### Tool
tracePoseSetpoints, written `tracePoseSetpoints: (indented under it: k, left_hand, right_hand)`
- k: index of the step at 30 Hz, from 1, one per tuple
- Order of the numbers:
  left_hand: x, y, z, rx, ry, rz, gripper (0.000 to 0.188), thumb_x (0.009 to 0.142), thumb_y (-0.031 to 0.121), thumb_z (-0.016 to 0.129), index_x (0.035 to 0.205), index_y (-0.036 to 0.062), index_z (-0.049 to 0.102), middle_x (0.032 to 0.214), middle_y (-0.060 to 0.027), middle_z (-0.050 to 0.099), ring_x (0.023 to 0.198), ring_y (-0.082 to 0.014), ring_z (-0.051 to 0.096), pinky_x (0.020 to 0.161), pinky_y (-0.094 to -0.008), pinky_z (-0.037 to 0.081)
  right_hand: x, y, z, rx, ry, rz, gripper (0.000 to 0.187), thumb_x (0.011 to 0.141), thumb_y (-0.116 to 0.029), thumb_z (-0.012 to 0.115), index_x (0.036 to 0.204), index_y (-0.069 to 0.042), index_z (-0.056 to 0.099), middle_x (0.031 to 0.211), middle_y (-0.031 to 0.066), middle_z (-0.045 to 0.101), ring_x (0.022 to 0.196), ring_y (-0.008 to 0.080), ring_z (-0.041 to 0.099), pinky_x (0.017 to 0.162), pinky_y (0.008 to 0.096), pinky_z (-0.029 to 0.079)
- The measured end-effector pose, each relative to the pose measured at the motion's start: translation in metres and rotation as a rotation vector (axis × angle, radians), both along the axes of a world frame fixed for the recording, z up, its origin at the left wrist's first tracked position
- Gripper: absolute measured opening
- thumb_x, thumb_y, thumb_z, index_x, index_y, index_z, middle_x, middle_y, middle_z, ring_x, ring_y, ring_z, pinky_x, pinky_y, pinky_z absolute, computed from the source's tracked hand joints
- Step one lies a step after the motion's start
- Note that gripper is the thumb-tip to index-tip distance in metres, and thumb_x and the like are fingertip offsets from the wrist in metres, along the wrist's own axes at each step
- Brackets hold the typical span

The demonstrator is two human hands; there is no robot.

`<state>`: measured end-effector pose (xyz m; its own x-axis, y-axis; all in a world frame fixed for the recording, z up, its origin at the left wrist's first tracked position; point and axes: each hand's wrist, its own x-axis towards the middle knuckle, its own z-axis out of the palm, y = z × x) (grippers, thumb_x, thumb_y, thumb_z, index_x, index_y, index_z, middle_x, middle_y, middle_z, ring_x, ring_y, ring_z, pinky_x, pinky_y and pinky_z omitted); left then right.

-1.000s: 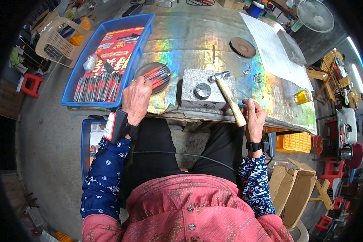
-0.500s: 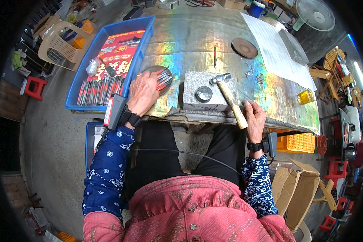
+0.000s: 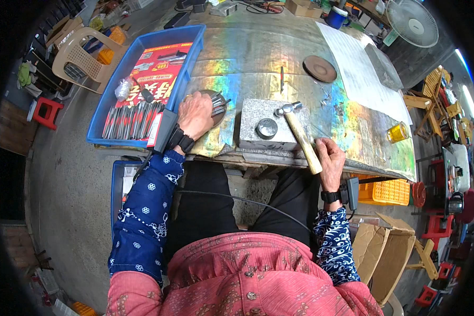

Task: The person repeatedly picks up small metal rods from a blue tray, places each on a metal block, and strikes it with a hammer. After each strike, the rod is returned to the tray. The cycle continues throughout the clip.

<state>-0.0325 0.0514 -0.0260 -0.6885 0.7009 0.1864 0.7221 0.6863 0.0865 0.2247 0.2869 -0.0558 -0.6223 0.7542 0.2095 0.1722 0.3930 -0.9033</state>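
My left hand (image 3: 195,114) reaches over a round brown dish (image 3: 217,117) on the table. Its fingers curl down onto slim dark metal rods (image 3: 219,104), whose ends stick out to the right; the fingertips are hidden. At the table's front edge my right hand (image 3: 330,158) has thumb and fingers drawn together; whatever is between them cannot be made out. Just left of it lies a hammer (image 3: 304,139), its wooden handle slanting over the edge. The hammer head rests on a speckled stone block (image 3: 252,117), beside a round dark metal ring-like piece (image 3: 267,126).
A blue tray (image 3: 196,45) at the left holds a row of slim black-and-red pieces (image 3: 131,121) on red printed paper. Behind the block lies one similar piece (image 3: 282,79). Farther right are a brown round plate (image 3: 319,69), small metal bits (image 3: 338,108) and a yellow jar (image 3: 397,132).
My left hand has shifted slightly right and away from me over the dish. The rods under it now show less red. My right hand stays at the edge, its fingers a little changed.
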Motion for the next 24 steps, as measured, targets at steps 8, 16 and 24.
tracePoseSetpoints:
  k: [8, 16, 24]
  left_hand:
    - [-0.005, 0.007, -0.015, 0.128, -0.010, 0.069, 0.025, 0.072, 0.007, 0.063, 0.093, -0.0025, 0.050, 0.096, -0.0253, 0.059, 0.093, -0.0438, 0.058, 0.078, -0.0503, 0.048]
    - [-0.008, -0.001, -0.016, 0.203, -0.108, 0.016, 0.026, 0.073, 0.008, 0.064, 0.092, -0.0029, 0.051, 0.086, -0.0259, 0.062, 0.085, -0.0446, 0.059, 0.074, -0.0512, 0.046]
    - [-0.001, 0.005, -0.001, 0.869, -0.168, -0.076, 0.029, 0.082, 0.014, 0.063, 0.103, -0.0042, 0.054, 0.082, -0.0241, 0.063, 0.082, -0.0415, 0.063, 0.071, -0.0439, 0.049]
  right_hand:
    - [-0.001, -0.002, 0.001, -0.018, 0.031, 0.033, 0.024, 0.092, -0.017, 0.063, 0.096, 0.006, 0.066, 0.073, 0.0067, 0.065, 0.067, 0.0100, 0.057, 0.063, 0.0256, 0.047]
    - [-0.001, -0.003, 0.005, -0.001, 0.009, 0.022, 0.023, 0.092, -0.017, 0.062, 0.096, 0.006, 0.067, 0.073, 0.0065, 0.065, 0.067, 0.0103, 0.058, 0.063, 0.0255, 0.047]
    - [0.000, -0.001, 0.000, 0.059, -0.021, 0.003, 0.023, 0.093, -0.016, 0.062, 0.097, 0.006, 0.067, 0.075, 0.0088, 0.067, 0.069, 0.0114, 0.059, 0.065, 0.0266, 0.048]
